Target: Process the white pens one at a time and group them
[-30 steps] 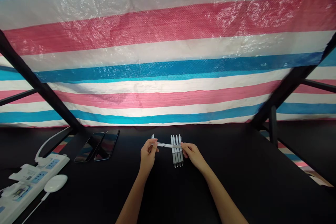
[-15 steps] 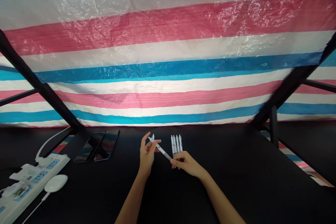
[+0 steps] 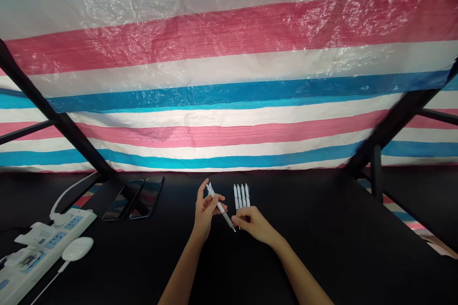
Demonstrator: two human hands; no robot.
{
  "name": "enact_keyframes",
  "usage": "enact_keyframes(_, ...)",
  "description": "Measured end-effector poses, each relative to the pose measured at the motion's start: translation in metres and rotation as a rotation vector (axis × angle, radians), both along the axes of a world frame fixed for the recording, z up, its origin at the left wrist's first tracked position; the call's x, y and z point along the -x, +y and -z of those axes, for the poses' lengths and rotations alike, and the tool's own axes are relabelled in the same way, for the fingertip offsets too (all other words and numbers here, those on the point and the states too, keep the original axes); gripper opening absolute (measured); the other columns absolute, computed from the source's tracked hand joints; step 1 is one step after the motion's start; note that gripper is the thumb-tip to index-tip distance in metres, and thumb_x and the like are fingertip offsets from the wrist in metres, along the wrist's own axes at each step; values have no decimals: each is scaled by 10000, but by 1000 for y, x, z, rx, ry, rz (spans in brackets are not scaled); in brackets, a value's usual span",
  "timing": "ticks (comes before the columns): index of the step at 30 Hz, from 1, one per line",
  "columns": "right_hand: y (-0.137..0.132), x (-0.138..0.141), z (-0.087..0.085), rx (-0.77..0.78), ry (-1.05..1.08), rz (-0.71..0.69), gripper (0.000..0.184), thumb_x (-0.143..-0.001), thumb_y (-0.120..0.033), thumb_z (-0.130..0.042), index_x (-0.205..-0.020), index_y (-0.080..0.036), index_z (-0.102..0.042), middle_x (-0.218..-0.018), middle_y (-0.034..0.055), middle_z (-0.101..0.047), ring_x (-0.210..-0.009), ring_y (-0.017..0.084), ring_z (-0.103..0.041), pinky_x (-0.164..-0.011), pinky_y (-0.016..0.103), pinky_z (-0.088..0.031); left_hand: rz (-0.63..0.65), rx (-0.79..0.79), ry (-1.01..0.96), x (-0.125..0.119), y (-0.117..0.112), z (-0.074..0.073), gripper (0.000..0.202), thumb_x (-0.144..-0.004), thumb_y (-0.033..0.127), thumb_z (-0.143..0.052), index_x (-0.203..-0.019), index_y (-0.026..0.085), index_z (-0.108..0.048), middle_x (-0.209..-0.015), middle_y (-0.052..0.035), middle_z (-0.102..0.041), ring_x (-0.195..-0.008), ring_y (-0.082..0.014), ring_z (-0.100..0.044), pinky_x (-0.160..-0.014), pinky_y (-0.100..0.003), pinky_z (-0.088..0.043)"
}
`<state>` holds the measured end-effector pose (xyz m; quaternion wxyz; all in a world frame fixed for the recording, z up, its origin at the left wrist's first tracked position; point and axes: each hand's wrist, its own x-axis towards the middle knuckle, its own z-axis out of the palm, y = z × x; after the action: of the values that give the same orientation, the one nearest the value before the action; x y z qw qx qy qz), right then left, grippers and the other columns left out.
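Observation:
My left hand (image 3: 206, 212) is closed around a white click pen (image 3: 216, 200), thumb on its barrel and index finger raised by the clicker. The pen slants down to the right, its grey grip and metal tip bare. My right hand (image 3: 255, 223) is beside that grip, thumb and index finger pinched; whether something small is between them cannot be made out. Behind my right hand, several white pens (image 3: 242, 195) lie side by side, clickers away from me, their lower ends partly covered. Another white pen end (image 3: 209, 184) shows behind my left hand, mostly hidden.
Two dark phones (image 3: 123, 200) lie at the left of the black table (image 3: 229, 271). Nearer stands a white power strip (image 3: 50, 243) with plugs, beside a round white charger (image 3: 78, 249) on a cable. A striped tarp (image 3: 229, 66) and black frame bars (image 3: 78, 138) enclose the back.
The pen in my left hand has tilted steeper and its tip has come away from my right fingertips. My left hand has shifted slightly right.

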<state>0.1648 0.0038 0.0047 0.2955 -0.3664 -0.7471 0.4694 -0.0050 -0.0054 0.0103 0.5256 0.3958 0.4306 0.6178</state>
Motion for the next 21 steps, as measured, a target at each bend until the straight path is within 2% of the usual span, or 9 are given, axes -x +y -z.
enact_keyframes(6,8,-9,-4,33,123,183,461,-815,-548,-490,-603,-161,-621,-494,-28,-417,-476,105,-378,-468,229,-282,21,46,31,1,1,3,632,-721,423,-634,-1268,227,-387,-671,29,-596,-513,-128,-596,-554,-313,-527)
enact_keyframes(10,14,-15,-3,51,221,280,474,-800,-576,-489,-596,-164,-603,-487,-32,-400,-471,106,-370,-479,238,-296,22,45,44,2,2,3,609,-722,434,-631,-1251,214,-425,-664,28,-583,-473,-116,-565,-500,-282,-494)
enact_keyframes(12,16,-17,-3,57,260,329,470,-806,-571,-483,-585,-169,-590,-482,-33,-397,-475,107,-365,-494,244,-304,22,32,57,3,2,2,637,-743,431,-615,-1301,231,-382,-690,20,-599,-461,-100,-543,-496,-269,-481)
enact_keyframes(17,19,-20,-4,98,378,449,441,-795,-550,-514,-564,-179,-573,-463,-38,-371,-482,111,-340,-523,261,-301,15,35,59,5,2,0,808,-759,435,-603,-1420,288,-161,-730,16,-630,-454,-87,-522,-499,-255,-471)
enact_keyframes(21,21,-22,-3,163,467,484,414,-792,-534,-533,-581,-182,-580,-464,-40,-374,-483,110,-335,-536,265,-302,23,48,70,7,3,0,771,-758,439,-599,-1410,270,-224,-717,16,-620,-455,-86,-514,-501,-255,-468)
